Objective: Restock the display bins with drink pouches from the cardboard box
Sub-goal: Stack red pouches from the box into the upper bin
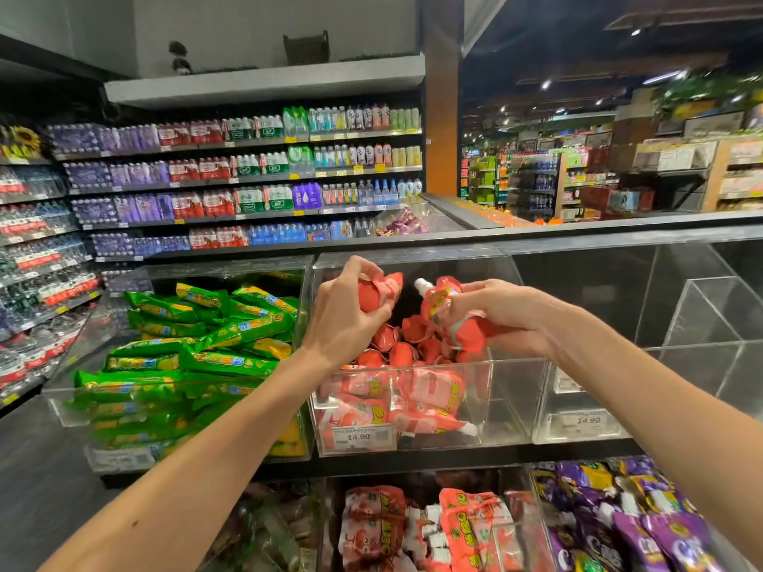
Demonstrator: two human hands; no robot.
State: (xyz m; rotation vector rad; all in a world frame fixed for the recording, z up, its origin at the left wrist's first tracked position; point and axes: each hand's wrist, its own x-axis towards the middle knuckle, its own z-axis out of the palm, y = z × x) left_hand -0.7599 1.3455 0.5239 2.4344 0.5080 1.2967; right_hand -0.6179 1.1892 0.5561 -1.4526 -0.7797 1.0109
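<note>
A long rack of clear display bins [516,390] runs before the person; green packs [198,348] fill the left one. Over the middle bin, half full of red drink pouches [396,390], the left hand [344,315] clutches one red pouch [377,291], and the right hand [501,313] grips another [444,307] by its body, white cap [422,285] up.

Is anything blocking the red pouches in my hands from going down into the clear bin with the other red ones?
Nothing visible blocks them. The left hand and right hand each hold a red pouch directly over the open-topped middle bin. Only the pile of red pouches already inside lies beneath.
</note>
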